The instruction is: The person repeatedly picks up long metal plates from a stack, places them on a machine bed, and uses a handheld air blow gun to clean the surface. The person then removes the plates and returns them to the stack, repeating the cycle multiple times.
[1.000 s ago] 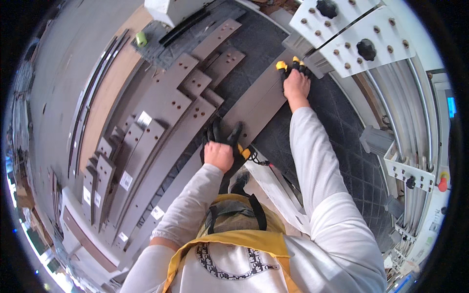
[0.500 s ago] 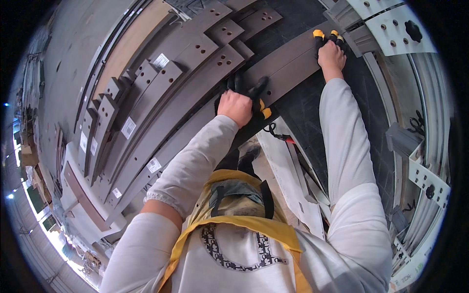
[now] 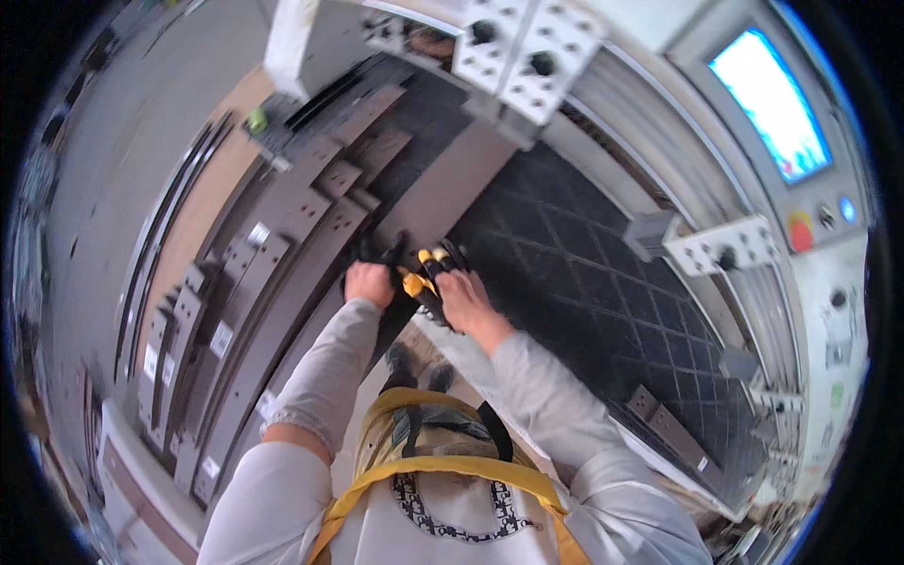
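Observation:
A long grey-brown board (image 3: pixel 454 181) lies across the dark, lined table, its far end by a white drilled bracket. At its near end, my left hand (image 3: pixel 370 282) in a black glove grips the board's edge, thumb and forefinger over the top. My right hand (image 3: pixel 459 294), in a glove with yellow fingertips, is close beside it. Its fingers stretch toward the board's near corner and look apart, though motion blurs them. Whether they press on the board is hard to see.
Several drilled grey-brown boards (image 3: pixel 273 273) with white labels are stacked at left. Along the right runs a machine with drilled white brackets (image 3: pixel 725 247), a lit screen (image 3: pixel 770 104) and a red button (image 3: pixel 800 234). A short drilled piece (image 3: pixel 674 437) lies on the dark table (image 3: pixel 603 282) at lower right.
My right hand has come from the board's far part back to its near end, beside my left hand. The view has swung right, bringing the screen in.

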`<action>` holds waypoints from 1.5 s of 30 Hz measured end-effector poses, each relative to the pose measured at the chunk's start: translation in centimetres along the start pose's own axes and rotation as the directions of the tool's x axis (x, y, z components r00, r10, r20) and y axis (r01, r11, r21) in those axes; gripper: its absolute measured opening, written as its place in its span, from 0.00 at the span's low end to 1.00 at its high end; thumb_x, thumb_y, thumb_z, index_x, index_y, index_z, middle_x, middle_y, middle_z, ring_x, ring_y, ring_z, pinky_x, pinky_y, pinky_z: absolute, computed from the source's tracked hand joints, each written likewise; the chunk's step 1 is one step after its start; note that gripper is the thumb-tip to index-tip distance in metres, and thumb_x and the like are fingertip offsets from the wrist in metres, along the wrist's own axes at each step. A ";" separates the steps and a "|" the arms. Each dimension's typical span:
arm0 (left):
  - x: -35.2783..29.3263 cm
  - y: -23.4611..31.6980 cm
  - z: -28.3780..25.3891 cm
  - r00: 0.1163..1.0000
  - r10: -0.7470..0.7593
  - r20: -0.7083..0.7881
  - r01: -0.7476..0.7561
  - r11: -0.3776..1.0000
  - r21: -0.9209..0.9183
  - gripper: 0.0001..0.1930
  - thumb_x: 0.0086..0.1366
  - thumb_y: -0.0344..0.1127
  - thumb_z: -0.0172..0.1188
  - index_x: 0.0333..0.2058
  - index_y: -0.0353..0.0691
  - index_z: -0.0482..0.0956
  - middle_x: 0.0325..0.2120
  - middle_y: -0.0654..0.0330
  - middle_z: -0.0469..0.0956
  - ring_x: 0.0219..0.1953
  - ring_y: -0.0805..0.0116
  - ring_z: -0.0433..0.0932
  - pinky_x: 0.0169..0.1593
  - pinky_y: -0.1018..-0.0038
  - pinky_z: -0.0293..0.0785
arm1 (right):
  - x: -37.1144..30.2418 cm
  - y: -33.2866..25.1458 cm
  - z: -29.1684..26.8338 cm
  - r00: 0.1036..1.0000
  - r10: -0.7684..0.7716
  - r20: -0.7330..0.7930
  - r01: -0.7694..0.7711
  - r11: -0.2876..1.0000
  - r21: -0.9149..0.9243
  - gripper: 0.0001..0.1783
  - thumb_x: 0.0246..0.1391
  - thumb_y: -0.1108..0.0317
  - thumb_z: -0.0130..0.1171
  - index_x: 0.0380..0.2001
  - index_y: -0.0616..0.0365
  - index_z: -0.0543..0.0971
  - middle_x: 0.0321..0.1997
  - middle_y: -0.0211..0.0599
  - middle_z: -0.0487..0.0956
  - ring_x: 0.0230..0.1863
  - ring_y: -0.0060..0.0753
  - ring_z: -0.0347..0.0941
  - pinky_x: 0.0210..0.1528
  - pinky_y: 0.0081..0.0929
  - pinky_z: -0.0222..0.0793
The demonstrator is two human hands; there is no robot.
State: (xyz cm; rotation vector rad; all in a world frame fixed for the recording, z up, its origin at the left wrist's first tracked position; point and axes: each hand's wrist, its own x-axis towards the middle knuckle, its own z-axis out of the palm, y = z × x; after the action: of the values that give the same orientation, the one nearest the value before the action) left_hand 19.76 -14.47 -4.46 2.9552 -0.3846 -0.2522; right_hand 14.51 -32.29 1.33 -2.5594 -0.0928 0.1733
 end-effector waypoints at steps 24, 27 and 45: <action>1.7 -1.5 2.8 0.993 0.067 -0.102 -0.051 0.988 0.147 0.05 0.49 0.32 0.53 0.21 0.39 0.77 0.24 0.53 0.77 0.30 0.53 0.76 0.35 0.62 0.72 | -36.7 26.0 -49.7 0.116 0.464 -0.878 -0.642 0.709 0.290 0.15 0.42 0.72 0.42 0.34 0.70 0.70 0.26 0.48 0.73 0.29 0.46 0.69 0.33 0.36 0.64; 0.5 -3.0 3.1 0.988 0.034 -0.151 -0.016 0.992 0.123 0.05 0.48 0.32 0.53 0.23 0.40 0.77 0.27 0.53 0.77 0.35 0.52 0.74 0.41 0.59 0.68 | -31.2 19.8 -41.9 0.166 0.294 -0.941 -0.490 0.853 0.180 0.12 0.48 0.72 0.46 0.36 0.68 0.71 0.27 0.44 0.75 0.28 0.36 0.70 0.34 0.30 0.65; -0.3 1.0 -2.5 0.989 -0.032 0.142 0.032 0.999 0.004 0.05 0.38 0.30 0.55 0.17 0.36 0.76 0.21 0.47 0.76 0.28 0.49 0.76 0.36 0.62 0.74 | -12.1 23.6 21.7 0.719 0.626 0.302 -0.667 0.744 0.044 0.18 0.52 0.61 0.46 0.41 0.60 0.73 0.39 0.53 0.73 0.41 0.45 0.69 0.44 0.37 0.63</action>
State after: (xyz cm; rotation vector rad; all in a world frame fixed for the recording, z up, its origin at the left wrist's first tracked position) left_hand 19.68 -15.08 -1.85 2.9558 -0.3551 -0.4684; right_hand 0.14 -41.64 -28.30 -2.2910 0.7124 0.7688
